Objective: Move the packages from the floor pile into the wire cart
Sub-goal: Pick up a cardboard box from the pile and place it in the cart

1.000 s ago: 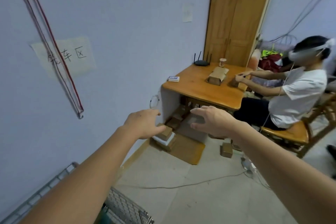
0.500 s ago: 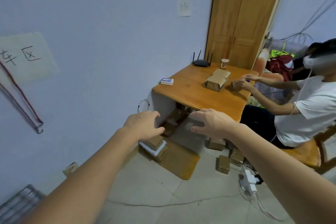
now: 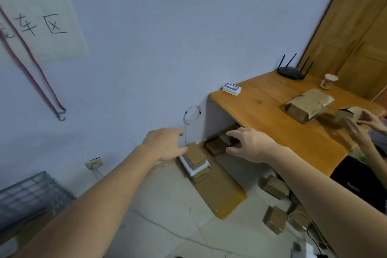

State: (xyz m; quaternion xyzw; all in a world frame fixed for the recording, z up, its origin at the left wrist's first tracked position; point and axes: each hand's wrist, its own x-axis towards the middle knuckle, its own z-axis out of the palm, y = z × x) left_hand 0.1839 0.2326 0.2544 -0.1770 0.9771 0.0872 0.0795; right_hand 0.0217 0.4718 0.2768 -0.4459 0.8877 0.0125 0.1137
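Observation:
A small stack of packages (image 3: 195,159), brown boxes with a white one between them, stands on the floor by the wall beside a flat brown package (image 3: 222,190). More brown boxes (image 3: 216,145) lie under the wooden table, and several loose ones (image 3: 275,219) sit on the floor at the right. My left hand (image 3: 165,144) is stretched out, open and empty, just left of the stack. My right hand (image 3: 249,145) reaches over the boxes under the table, fingers spread, holding nothing. The wire cart (image 3: 27,197) shows at the lower left.
A wooden table (image 3: 270,117) holds a router (image 3: 291,70), a cup (image 3: 328,80), a small white box (image 3: 231,89) and brown paper packages (image 3: 305,106). Another person's hands (image 3: 364,123) work at its right end. Cables (image 3: 310,234) trail on the floor at the right.
The view has moved closer to the floor pile and the table. Both my hands have come nearer to the packages, still empty. The cart has come back into view at the lower left.

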